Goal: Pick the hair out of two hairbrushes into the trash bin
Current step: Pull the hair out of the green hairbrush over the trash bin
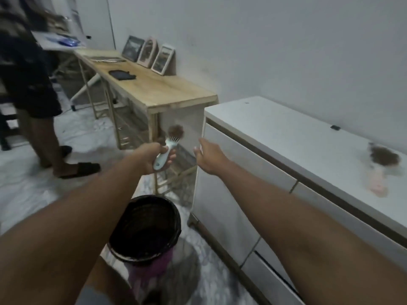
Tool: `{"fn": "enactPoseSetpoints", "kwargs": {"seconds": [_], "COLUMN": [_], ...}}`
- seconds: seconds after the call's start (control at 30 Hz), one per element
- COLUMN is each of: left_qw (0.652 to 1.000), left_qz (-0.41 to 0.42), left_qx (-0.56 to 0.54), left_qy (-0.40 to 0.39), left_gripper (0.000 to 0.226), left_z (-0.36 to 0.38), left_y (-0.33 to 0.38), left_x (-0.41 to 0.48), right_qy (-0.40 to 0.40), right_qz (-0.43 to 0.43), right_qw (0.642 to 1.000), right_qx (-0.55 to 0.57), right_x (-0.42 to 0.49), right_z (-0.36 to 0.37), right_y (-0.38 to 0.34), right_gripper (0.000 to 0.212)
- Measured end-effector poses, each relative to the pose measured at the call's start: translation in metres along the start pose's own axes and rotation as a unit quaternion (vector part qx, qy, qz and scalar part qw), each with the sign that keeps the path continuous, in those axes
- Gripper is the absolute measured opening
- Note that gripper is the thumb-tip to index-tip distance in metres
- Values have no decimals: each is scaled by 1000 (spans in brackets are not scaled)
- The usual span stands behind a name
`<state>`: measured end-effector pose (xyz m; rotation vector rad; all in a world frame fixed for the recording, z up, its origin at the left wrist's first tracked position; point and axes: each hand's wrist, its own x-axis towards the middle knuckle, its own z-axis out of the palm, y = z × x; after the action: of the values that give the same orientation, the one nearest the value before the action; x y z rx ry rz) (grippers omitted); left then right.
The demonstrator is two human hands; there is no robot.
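Note:
My left hand (pixel 152 158) grips the handle of a light blue hairbrush (pixel 164 154), held upright in front of me. A brown clump of hair (pixel 175 131) sits on its bristles. My right hand (pixel 208 156) hovers just right of the brush, empty, fingers loosely apart. The trash bin (pixel 145 227), purple with a black liner, stands on the floor below both hands. A second, pink hairbrush (pixel 377 183) lies on the white cabinet (pixel 275 133) at the right, with a brown wad of hair (pixel 384 156) on its head.
A wooden table (pixel 158 91) stands along the wall behind the brush, with picture frames (pixel 149 55) and a dark cloth (pixel 122 74) on it. Another person's legs (pixel 44 133) in black sandals stand at the left on the marble floor.

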<state>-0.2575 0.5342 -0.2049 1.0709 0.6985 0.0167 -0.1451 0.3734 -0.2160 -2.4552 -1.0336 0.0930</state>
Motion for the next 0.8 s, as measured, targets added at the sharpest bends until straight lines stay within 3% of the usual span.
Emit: {"fn": "enactPoseSetpoints", "kwargs": {"seconds": [0.2, 0.4, 0.57, 0.8], "left_qw": [997, 990, 987, 985], "left_qz": [-63, -132, -158, -168], "left_qx": [-20, -14, -9, 9], "left_qy": [36, 43, 39, 42], "left_gripper": [27, 23, 28, 28], "left_z": [-104, -163, -174, -162], "left_y": [-79, -136, -158, -183], "left_x": [17, 33, 48, 55], "right_qy": [-95, -140, -126, -63], "right_qz": [30, 69, 78, 115], "right_qw": [995, 988, 987, 974], "right_qx": [-7, 12, 61, 186], "right_x": [11, 5, -10, -4], "right_z": [126, 203, 221, 237], "right_y": [-37, -56, -49, -22], "right_gripper": [50, 43, 36, 44]}}
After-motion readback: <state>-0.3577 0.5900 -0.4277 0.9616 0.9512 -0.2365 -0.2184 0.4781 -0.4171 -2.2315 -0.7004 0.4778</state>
